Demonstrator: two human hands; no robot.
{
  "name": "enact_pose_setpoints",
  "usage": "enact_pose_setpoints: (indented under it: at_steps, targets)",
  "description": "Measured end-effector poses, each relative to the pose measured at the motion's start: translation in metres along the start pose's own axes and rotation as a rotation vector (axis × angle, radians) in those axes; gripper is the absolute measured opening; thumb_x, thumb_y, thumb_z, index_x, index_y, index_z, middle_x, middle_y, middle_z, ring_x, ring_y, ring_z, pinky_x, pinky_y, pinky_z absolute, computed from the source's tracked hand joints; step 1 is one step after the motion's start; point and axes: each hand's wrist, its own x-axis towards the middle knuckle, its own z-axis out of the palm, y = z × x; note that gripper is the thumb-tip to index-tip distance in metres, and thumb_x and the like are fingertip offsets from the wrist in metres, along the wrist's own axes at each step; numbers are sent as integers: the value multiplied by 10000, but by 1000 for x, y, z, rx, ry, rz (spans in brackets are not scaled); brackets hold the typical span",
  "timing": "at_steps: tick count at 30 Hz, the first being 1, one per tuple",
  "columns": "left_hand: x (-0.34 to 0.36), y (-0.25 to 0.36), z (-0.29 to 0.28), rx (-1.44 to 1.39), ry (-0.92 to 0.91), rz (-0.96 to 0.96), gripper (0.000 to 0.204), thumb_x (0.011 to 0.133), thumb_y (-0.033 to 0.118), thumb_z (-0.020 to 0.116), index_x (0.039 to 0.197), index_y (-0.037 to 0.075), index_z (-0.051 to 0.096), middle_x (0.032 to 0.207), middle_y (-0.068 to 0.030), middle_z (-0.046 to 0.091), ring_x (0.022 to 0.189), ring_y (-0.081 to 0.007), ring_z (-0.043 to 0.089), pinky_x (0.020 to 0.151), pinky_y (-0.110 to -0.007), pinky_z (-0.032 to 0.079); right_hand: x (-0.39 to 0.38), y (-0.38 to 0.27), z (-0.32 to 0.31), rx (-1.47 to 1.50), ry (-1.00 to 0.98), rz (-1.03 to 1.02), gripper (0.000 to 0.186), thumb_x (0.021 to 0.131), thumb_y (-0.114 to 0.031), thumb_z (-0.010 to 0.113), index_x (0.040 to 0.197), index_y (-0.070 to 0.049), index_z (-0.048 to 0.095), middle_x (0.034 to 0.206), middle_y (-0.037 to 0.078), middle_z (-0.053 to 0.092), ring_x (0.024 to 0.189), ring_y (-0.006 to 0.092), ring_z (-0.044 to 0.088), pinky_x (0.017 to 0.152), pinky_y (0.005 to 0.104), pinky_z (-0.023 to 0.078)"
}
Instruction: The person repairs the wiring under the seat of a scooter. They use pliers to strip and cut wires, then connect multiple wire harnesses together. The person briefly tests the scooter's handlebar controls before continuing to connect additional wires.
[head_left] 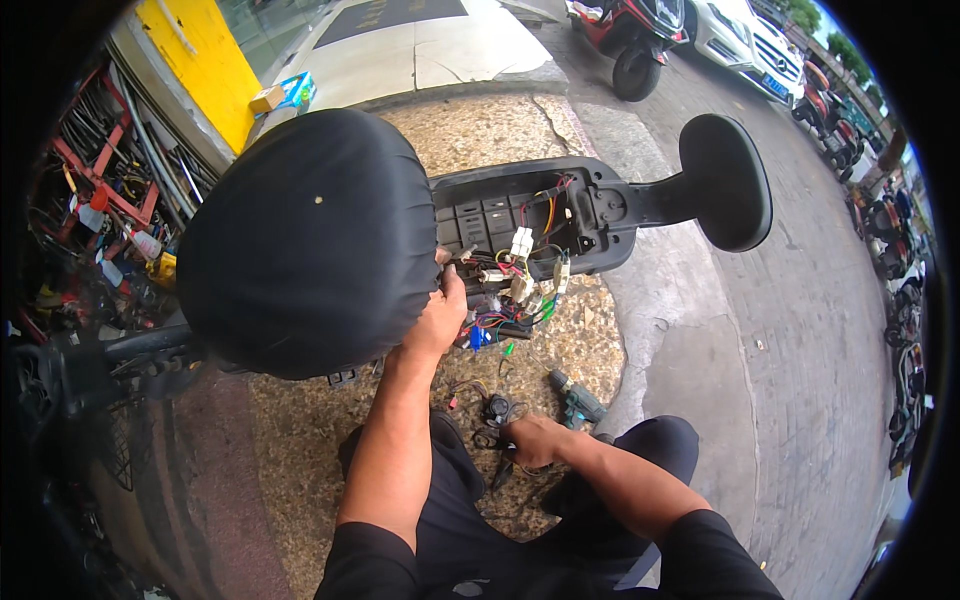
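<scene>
My left hand point(440, 315) reaches up beside a round black padded seat point(290, 240), fingers curled at the wire bundle by the open black battery housing point(480, 215), partly hidden. White connectors point(522, 243) and coloured wires hang out of the housing, with a blue connector point(480, 337) below. My right hand point(532, 440) is low over the pebbled pavement, fingers curled at a cluster of dark parts and cables point(493, 410); what it grips is unclear. A green and black cordless drill point(578, 398) lies just to the right.
Cluttered red racks point(140, 210) stand at the left beside a yellow panel point(205, 60). The scooter's backrest point(725, 180) juts rightward. A red scooter point(630, 50), a white car point(750, 45) and parked scooters point(890, 300) line the road. My knees point(660, 450) are bent below.
</scene>
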Motion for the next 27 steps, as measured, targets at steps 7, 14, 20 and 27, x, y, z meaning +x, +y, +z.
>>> enact_pose_setpoints:
  at_steps: [7, 14, 20, 27]
  targets:
    - [2, 0, -5, 190, -20, 122, 136, 822, 102, 647, 948, 94, 699, 912, -103, 682, 828, -302, 646, 778, -390, 506, -7, -4, 4, -8, -158, 69, 265, 792, -188, 604, 957, -20, 726, 981, 216, 712, 992, 389, 684, 812, 454, 558]
    - [20, 13, -8, 225, -72, 223, 125, 776, 7, 685, 898, 29, 673, 891, -107, 663, 883, -294, 641, 826, -401, 496, -18, -21, 2, -82, -211, 68, 297, 794, -202, 629, 1022, -32, 715, 987, 205, 715, 982, 383, 686, 809, 454, 556]
    - [17, 10, -3, 298, -108, 185, 86, 768, 1, 677, 849, 31, 673, 875, -99, 660, 853, -304, 636, 781, -404, 489, -44, -44, -107, 246, 229, -250, 274, 872, -197, 672, 1088, -28, 687, 966, 196, 716, 916, 370, 693, 810, 439, 555]
    - [18, 7, 4, 228, -43, 189, 66, 759, -10, 655, 784, 44, 625, 817, -120, 628, 814, -328, 618, 751, -428, 478, -22, -76, -278, -80, 812, -253, 224, 835, -116, 634, 1012, 11, 690, 941, 200, 709, 884, 368, 683, 815, 420, 535]
